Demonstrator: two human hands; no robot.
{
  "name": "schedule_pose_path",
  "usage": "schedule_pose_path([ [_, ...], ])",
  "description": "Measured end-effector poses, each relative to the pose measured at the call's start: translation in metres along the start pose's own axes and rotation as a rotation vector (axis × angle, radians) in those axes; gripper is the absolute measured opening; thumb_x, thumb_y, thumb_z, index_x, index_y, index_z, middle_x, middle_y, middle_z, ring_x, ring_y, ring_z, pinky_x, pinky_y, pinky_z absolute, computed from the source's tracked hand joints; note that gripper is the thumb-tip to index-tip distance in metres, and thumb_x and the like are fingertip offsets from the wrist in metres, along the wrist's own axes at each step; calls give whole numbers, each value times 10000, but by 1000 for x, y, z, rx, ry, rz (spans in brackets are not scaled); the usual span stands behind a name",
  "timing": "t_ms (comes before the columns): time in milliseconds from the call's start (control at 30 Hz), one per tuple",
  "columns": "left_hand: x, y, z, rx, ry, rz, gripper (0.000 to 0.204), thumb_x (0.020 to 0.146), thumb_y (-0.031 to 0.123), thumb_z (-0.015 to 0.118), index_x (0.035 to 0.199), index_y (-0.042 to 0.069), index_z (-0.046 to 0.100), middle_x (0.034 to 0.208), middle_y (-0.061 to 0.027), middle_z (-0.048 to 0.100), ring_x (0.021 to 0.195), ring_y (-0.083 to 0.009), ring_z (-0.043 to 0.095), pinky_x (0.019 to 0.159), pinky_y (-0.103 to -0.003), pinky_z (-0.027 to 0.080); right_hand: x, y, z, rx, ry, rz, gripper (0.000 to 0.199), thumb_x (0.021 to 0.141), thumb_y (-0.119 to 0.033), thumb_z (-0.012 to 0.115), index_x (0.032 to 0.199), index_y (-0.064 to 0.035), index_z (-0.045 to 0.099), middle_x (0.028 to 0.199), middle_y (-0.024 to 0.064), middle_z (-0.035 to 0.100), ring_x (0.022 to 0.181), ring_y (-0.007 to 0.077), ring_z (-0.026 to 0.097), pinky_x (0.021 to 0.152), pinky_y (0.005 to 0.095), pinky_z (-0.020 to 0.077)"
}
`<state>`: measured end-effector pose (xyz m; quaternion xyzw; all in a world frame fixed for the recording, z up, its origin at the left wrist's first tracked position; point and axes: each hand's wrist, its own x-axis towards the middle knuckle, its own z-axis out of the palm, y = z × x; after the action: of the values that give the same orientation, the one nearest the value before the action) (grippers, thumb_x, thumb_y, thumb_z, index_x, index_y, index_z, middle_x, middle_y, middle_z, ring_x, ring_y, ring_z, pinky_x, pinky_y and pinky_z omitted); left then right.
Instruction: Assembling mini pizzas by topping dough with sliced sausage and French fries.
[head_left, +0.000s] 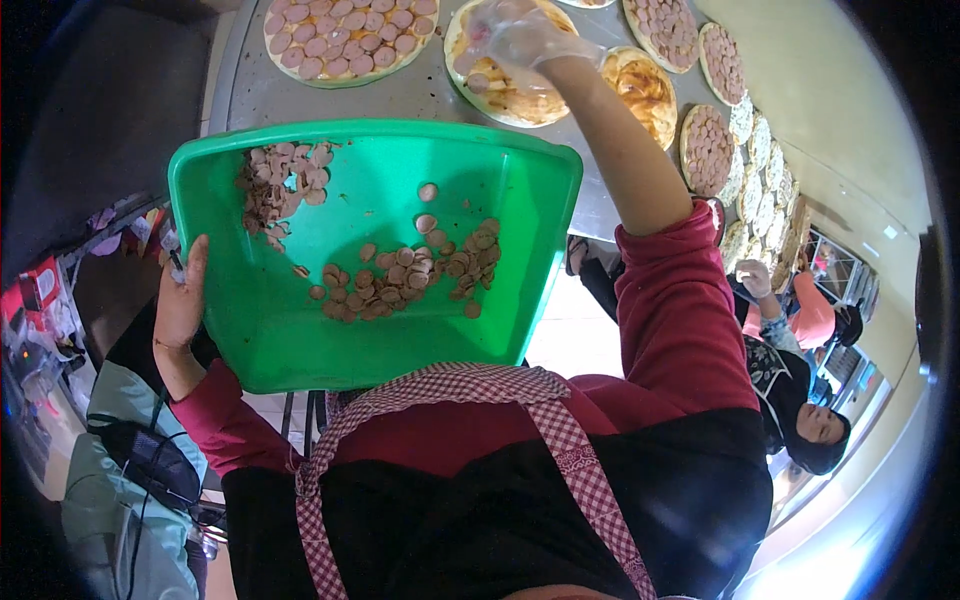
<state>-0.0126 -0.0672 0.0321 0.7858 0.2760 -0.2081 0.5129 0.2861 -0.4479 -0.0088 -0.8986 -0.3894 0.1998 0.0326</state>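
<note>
A green plastic tub (pixel 375 135) tilts toward me, with round sausage slices (pixel 395 280) along its near side and a heap of slices (pixel 285 185) in its far left corner. My left hand (pixel 182 295) is closed on the tub's left rim. In a clear plastic glove, my right hand (pixel 525 45) bends over a browned round flatbread base (pixel 520 95) beyond the tub. A few slices (pixel 478 82) lie on that base beside the fingers. The fingers look curled but blurred, and their contents cannot be made out.
On the metal table (pixel 245 85) lie a slice-covered base (pixel 350 35), a bare browned base (pixel 640 95) and several topped rounds (pixel 708 150) along the right. A co-worker (pixel 790 390) stands at the right. Packed shelves (pixel 50 310) are at the left.
</note>
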Motion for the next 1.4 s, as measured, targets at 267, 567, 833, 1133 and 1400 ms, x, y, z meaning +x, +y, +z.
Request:
schedule_pose_path([
  [267,-2,8,0,3,9,-10,395,912,318,494,1113,-22,511,1020,-48,549,935,-132,492,857,-259,377,-22,7,-24,1033,1,90,285,773,-240,615,989,-54,605,999,89,607,917,207,582,796,312,463],
  [567,-3,3,-1,-23,4,17,414,912,328,495,1124,-26,506,995,-43,561,905,-126,507,841,-256,388,-21,-3,-26,965,4,212,248,782,-144,636,994,-20,602,908,53,626,860,135,592,787,257,476],
  [833,-5,8,-1,-28,17,-45,414,909,326,501,1128,-25,507,1019,-42,562,926,-121,505,851,-257,386,0,6,-14,144,142,-23,243,790,-267,558,920,-72,625,972,127,601,901,272,573,773,364,452],
  [1133,-3,-5,-5,-10,19,14,413,914,314,493,1156,-20,487,1052,-47,548,962,-133,496,877,-267,373,20,-12,-21,125,51,-42,182,747,-190,578,884,-88,643,858,113,629,828,279,593,760,358,456],
  [1400,-4,-3,-5,-39,-2,-5,402,912,314,491,1150,-10,489,1058,-49,540,975,-131,481,881,-267,366,19,4,-22,52,24,-162,205,789,-242,543,903,-102,640,939,105,624,893,273,585,790,346,450],
])
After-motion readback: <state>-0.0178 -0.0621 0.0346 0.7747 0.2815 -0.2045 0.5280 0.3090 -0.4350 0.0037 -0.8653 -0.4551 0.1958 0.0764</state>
